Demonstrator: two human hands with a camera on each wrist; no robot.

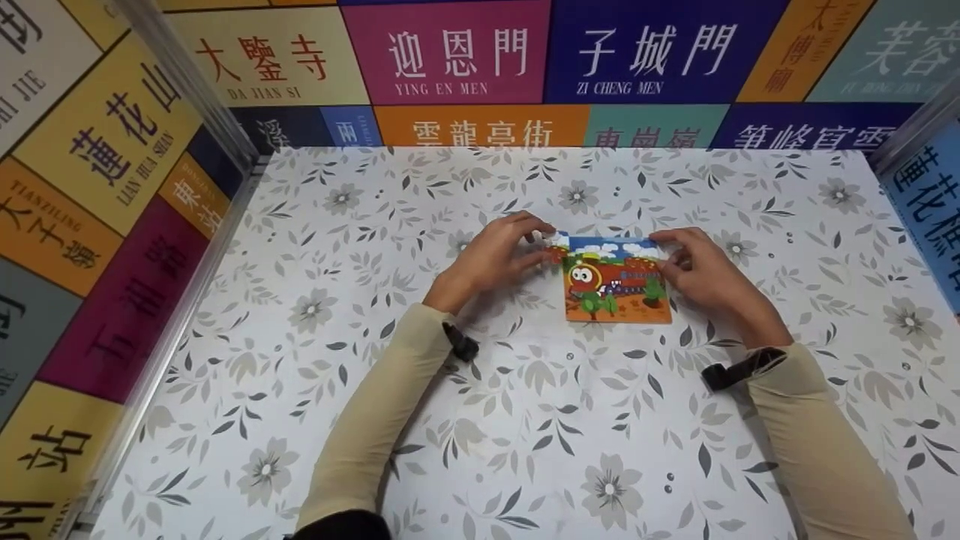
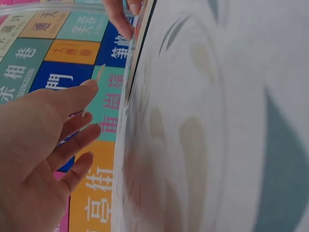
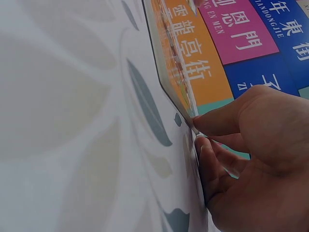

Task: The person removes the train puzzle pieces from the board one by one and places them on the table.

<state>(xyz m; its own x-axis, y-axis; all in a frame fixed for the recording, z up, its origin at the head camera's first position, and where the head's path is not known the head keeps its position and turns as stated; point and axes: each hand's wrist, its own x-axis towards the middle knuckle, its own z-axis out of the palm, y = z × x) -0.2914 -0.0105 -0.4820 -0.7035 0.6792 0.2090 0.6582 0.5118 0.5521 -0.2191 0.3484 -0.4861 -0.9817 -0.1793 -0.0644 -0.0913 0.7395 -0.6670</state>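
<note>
Beige sleeves flank a train picture on the desk: left hand pinches a small piece beside its upper-left edge, right hand grips its upper-right corner.

Behind the broad white tabletop printed with grey flowers and dark leaves stands a flat wall of pink, navy, orange, cream and teal rectangles, lettered in Chinese characters and Latin capitals. A wall of yellow, maroon, orange and grey lettered rectangles runs along the tabletop's left side; a light-blue lettered panel stands to its right. A silvery metal post rises at the tabletop's far left corner.
</note>
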